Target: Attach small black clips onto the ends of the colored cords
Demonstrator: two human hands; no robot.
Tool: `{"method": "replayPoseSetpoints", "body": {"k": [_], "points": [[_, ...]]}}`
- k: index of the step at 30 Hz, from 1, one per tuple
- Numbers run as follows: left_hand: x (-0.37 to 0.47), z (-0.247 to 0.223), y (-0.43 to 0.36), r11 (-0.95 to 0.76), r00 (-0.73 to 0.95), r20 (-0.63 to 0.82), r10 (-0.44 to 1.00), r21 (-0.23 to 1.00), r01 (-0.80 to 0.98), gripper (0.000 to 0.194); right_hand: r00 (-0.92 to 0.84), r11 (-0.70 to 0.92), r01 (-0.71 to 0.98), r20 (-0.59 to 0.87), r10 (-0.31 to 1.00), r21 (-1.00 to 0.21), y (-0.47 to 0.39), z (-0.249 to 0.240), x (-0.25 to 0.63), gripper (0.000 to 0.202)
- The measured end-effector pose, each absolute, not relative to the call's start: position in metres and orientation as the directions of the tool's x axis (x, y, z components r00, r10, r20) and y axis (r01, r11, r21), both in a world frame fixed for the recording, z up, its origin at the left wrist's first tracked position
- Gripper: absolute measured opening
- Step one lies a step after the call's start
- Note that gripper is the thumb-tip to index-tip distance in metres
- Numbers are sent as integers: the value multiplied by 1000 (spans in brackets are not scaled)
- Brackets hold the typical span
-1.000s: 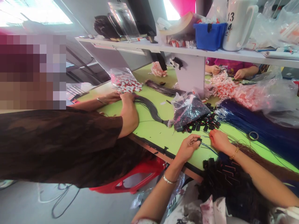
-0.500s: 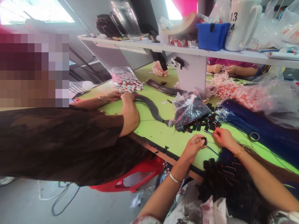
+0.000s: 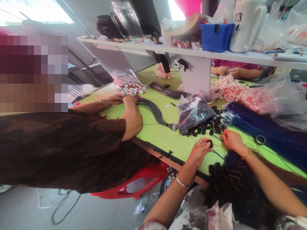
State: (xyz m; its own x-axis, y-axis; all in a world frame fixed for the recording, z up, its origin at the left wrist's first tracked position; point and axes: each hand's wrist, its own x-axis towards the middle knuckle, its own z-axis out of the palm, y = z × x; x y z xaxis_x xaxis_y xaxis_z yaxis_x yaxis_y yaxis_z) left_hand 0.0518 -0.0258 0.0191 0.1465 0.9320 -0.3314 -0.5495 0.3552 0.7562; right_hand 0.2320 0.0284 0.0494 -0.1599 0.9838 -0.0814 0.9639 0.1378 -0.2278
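My left hand pinches a small black connector with dark blue wires running from it. To its right, my right hand has its fingers pressed together at the edge of the black connector pile; what they hold is too small to make out. A bundle of dark blue wires with bare silvery ends lies beyond my right hand. More black connectors on wires hang at the table's near edge, over my lap.
A plastic bag of dark parts lies behind the pile. A tape roll rests on blue wires. At left, a co-worker's hands touch a grey wire bundle. Overhead, a shelf holds a blue basket and mug.
My right hand has shifted slightly right, with its fingertips now up against the edge of the black pile. My left hand still pinches the connector. The view has moved a little.
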Motion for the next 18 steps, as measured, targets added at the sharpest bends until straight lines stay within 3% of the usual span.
{"method": "replayPoseSetpoints", "body": {"k": [4, 9, 12, 18], "points": [[53, 16, -23, 360, 134, -347, 928, 749, -557, 27, -165, 144, 949, -52, 985, -281, 31, 43, 237, 16], [54, 14, -21, 371, 111, -377, 920, 740, -562, 17, -207, 184, 716, 47, 977, -674, 39, 29, 237, 6], [55, 14, -20, 375, 112, -385, 916, 723, -580, 14, -223, 206, 517, 101, 970, -831, 40, 30, 229, 10], [57, 16, -18, 382, 149, -384, 911, 651, -656, 11, -264, 222, 361, 129, 956, -906, 28, 44, 216, 14]]}}
